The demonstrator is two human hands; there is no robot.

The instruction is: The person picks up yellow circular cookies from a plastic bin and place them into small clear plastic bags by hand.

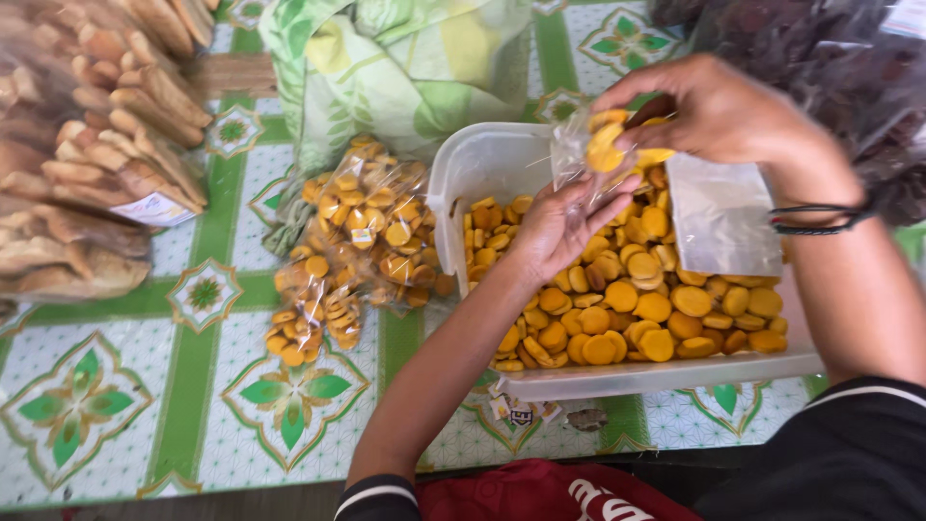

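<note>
Over the white plastic tub (482,164) heaped with round yellow biscuits (627,309), my left hand (555,227) pinches the mouth of a small clear bag (590,159) while my right hand (719,111) closes on biscuits entering it. The bag looks light, limp and slippery, best held by its rim; the biscuits seem brittle.

Green-patterned table cover (193,386) — bright daylight

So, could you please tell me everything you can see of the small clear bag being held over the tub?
The small clear bag is thin, crinkled plastic holding a few round orange-yellow biscuits. It is held above the white plastic tub of the same biscuits. The left hand supports it from below, and the right hand grips its top with fingers at the opening.
</note>
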